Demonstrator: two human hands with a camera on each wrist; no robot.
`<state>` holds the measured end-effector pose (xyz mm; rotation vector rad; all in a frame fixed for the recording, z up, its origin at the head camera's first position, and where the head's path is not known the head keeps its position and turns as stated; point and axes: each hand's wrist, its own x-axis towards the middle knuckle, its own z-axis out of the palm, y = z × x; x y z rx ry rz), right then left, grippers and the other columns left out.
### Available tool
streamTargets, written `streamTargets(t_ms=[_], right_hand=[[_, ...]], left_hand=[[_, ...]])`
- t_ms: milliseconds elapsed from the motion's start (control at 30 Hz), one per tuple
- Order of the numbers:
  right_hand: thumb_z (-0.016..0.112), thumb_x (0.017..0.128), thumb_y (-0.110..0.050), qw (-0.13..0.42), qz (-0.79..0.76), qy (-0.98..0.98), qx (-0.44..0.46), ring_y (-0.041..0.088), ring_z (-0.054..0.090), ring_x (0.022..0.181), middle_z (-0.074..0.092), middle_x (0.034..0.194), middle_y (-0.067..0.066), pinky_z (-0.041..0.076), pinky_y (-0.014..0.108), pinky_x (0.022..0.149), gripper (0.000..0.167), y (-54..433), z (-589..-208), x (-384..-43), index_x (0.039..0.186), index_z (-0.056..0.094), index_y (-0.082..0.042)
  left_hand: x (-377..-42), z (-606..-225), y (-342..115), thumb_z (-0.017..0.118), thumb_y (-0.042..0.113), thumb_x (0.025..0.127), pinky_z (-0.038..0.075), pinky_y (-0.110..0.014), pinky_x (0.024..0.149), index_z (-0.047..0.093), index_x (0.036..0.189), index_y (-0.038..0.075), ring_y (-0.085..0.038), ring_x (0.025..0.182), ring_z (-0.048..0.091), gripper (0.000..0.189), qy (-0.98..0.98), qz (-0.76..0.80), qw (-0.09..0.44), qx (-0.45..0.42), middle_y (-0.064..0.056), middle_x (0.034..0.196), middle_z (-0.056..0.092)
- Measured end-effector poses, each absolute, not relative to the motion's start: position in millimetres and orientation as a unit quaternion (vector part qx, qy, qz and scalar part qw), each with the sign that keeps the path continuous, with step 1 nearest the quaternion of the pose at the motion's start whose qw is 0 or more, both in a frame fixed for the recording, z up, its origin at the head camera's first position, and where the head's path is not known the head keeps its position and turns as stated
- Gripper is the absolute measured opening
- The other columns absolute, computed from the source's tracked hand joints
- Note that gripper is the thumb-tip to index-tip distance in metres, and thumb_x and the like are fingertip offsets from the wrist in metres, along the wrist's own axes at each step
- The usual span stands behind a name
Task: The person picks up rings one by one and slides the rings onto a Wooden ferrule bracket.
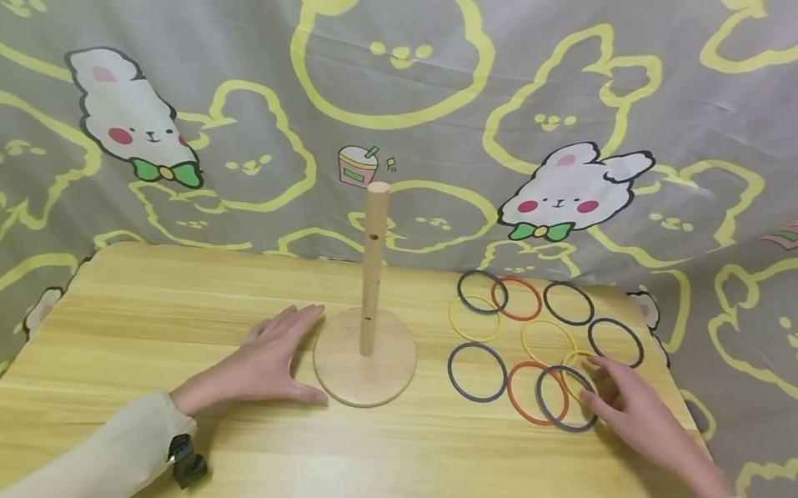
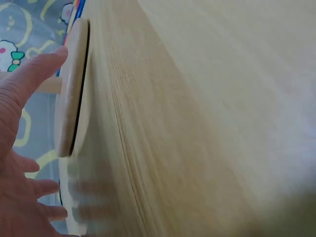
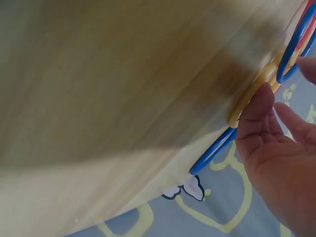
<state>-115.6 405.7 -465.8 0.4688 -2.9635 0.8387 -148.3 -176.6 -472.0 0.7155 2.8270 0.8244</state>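
Observation:
A wooden stand with an upright dowel point(image 1: 370, 287) on a round base point(image 1: 391, 370) is on the table. My left hand point(image 1: 266, 362) is left of the base, its fingers spread and thumb apart, holding nothing. In the left wrist view, the thumb point(image 2: 42, 66) appears in front of the base. At the right, my right hand point(image 1: 630, 414) is over the edges of a yellow ring point(image 1: 566, 362) and a dark blue ring point(image 1: 538, 392). Its thumb and fingers are apart; whether they touch the rings is unclear. A red ring point(image 1: 509, 390) overlaps the blue one.
Several more rings lie flat right of the stand, including a blue ring point(image 1: 450, 368), a yellow ring point(image 1: 451, 315), a red ring point(image 1: 540, 303) and a dark ring point(image 1: 641, 348). A patterned curtain point(image 1: 243, 52) hangs behind the wooden table point(image 1: 354, 479).

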Motion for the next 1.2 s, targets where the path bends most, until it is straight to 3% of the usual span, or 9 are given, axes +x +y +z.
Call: streamTargets(t_ms=[200, 400, 633, 967, 1200], right_hand=[[0.082, 0.098, -0.005, 0.01, 0.29, -0.945, 0.152, 0.005, 0.057, 0.072, 0.062, 0.087, -0.006, 0.048, 0.026, 0.06, 0.032, 407.1, -472.4, -113.4, 0.126, 0.07, 0.003], [0.081, 0.099, -0.004, 0.0, 0.29, -0.946, 0.144, 0.005, 0.053, 0.069, 0.06, 0.082, -0.009, 0.043, 0.026, 0.058, 0.018, 404.8, -474.1, -116.8, 0.115, 0.076, -0.007], [0.076, 0.101, 0.003, -0.014, 0.365, -0.918, 0.156, 0.008, 0.057, 0.07, 0.063, 0.092, 0.0, 0.046, 0.026, 0.053, 0.018, 390.9, -464.3, -113.7, 0.116, 0.075, -0.006], [0.069, 0.106, 0.001, -0.064, 0.427, -0.875, 0.217, 0.011, 0.057, 0.06, 0.066, 0.094, 0.011, 0.051, 0.029, 0.049, 0.023, 323.4, -433.6, -111.2, 0.128, 0.074, -0.006], [0.07, 0.109, -0.01, -0.077, 0.435, -0.866, 0.235, 0.011, 0.057, 0.06, 0.069, 0.093, 0.004, 0.049, 0.029, 0.048, 0.021, 273.0, -404.7, -112.4, 0.129, 0.075, -0.014]], left_hand=[[-150.3, -474.8, -164.0, 0.093, 0.07, 0.072, 0.014, -0.079, 0.121, 0.026, 0.172, 0.001, -0.055, 0.158, 0.021, 0.138, 0.928, 0.259, 0.1, 0.25, -0.027, 0.173, 0.029], [-150.8, -475.9, -157.5, 0.091, 0.072, 0.073, 0.016, -0.077, 0.121, 0.029, 0.171, 0.001, -0.056, 0.158, 0.02, 0.135, 0.933, 0.235, 0.109, 0.251, -0.03, 0.173, 0.027], [-156.7, -474.7, -158.7, 0.09, 0.071, 0.075, 0.017, -0.077, 0.122, 0.031, 0.171, 0.004, -0.055, 0.16, 0.015, 0.131, 0.927, 0.253, 0.108, 0.254, -0.032, 0.174, 0.021], [-159.9, -470.1, -162.2, 0.09, 0.072, 0.076, 0.02, -0.078, 0.12, 0.034, 0.17, 0.004, -0.056, 0.159, 0.018, 0.129, 0.929, 0.25, 0.105, 0.25, -0.034, 0.172, 0.023], [-160.1, -471.2, -163.8, 0.088, 0.078, 0.074, 0.02, -0.079, 0.118, 0.037, 0.169, 0.003, -0.056, 0.155, 0.024, 0.131, 0.928, 0.252, 0.087, 0.259, -0.036, 0.168, 0.028]])
